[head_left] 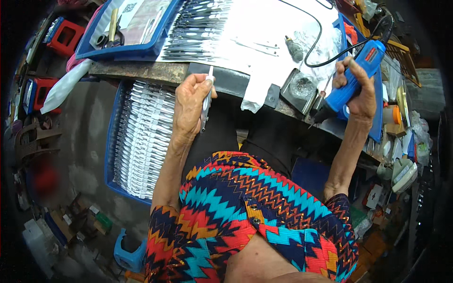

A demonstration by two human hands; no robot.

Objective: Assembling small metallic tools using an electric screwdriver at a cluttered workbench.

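My left hand (191, 101) is closed at the table's front edge, pinching a slim silvery piece (206, 104) between thumb and fingers. A narrow pale tip sticks up past the thumb, and the other end hangs below the hand; its exact kind is unclear. On the right, my right hand (361, 92) is closed round a blue corded power tool (342, 95), shaped like an inline electric screwdriver. Its black nose and thin bit point down-left, apart from the silvery piece. Rows of slim dark-and-silver pieces (198, 30) lie on the table beyond my left hand.
A blue crate (109, 158) of stacked silvery pieces stands below the table at left. On the table are a blue tray (155, 48), a metal container of small parts (302, 87), a dark pointed tool (294, 49) and a black cord (315, 55) looping toward the power tool.
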